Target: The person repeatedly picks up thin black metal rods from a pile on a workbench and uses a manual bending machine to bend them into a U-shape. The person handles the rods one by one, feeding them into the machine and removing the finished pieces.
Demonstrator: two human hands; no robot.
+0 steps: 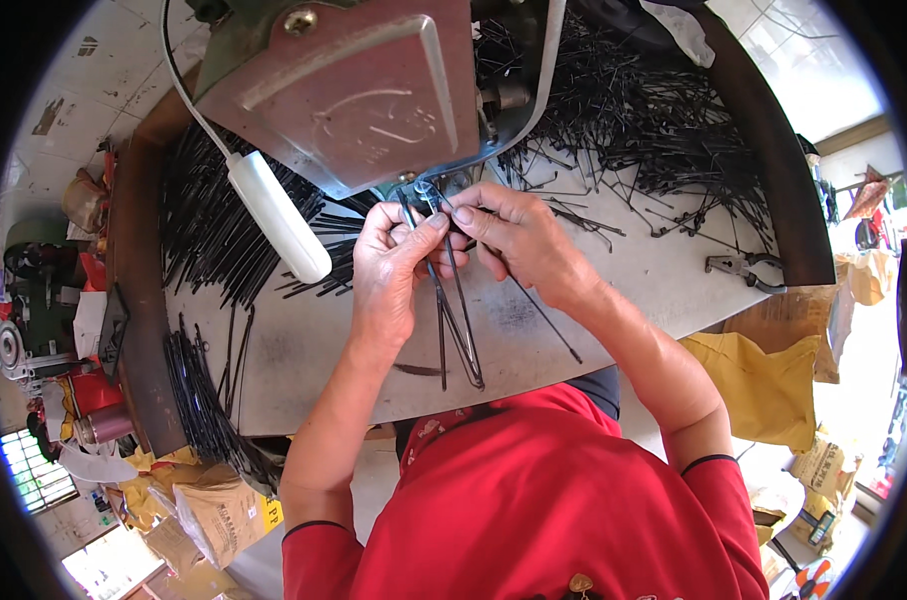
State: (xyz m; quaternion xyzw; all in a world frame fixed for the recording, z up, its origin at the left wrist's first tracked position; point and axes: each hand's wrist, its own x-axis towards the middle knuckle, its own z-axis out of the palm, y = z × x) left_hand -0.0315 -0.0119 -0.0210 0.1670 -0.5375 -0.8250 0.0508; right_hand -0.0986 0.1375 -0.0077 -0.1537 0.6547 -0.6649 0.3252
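Just below the machine head, my left hand (386, 275) is closed, its thumb and fingers pinching a thin black metal rod assembly (479, 384). Long legs of it hang toward the table's near edge, and one end has a narrow bend. Close beside it, my right hand (534, 235) pinches the upper part of a thin black rod (550, 323), which slants down to the right. Both sets of fingertips nearly meet under the machine (364, 110), which has a reddish-brown cover plate. A bright spot of light falls there, and the fingers partly hide the upper rod ends.
Piles of straight black rods (224, 220) lie at left, with another bundle (204, 400) at the near left edge. Bent rods (664, 130) heap up at far right. Pliers (747, 268) rest by the right rim. A white lamp (279, 215) hangs left of the machine.
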